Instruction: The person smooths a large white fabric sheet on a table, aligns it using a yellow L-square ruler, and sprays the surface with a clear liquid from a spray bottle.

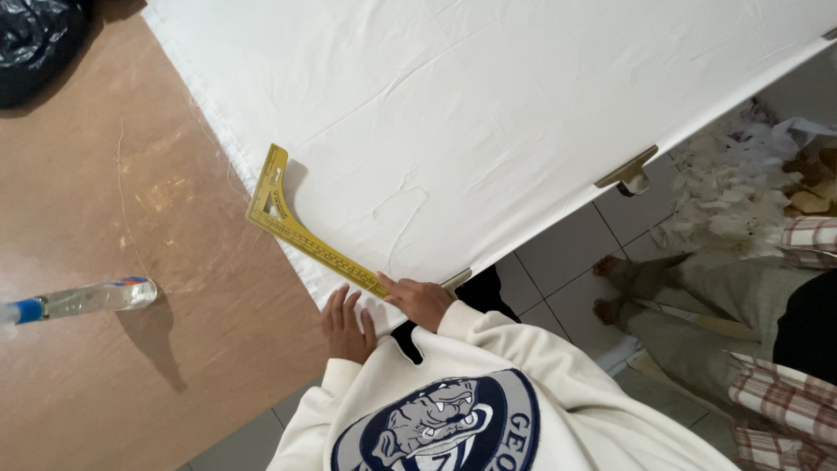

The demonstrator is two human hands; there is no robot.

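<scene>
1. I see my left hand lying flat, fingers spread and open, on the near edge of the white cloth, at about 6 o'clock in the view.
2. My right hand sits just beside it toward 3 o'clock, fingers curled down onto the near end of the yellow ruler, pressing it rather than lifting it.
3. The ruler is L-shaped and lies on the cloth's left edge, running from my right hand toward 10 o'clock, its short leg turning up toward 12 o'clock.
4. The cloth covers the brown table from centre to 2 o'clock.
5. A clear spray bottle with a blue collar stands on the table at 9 o'clock, well apart from my hands.
6. A black bag sits at 10 o'clock, at the far corner.
7. Another person's bare feet show on the tiled floor at 3 o'clock.
</scene>
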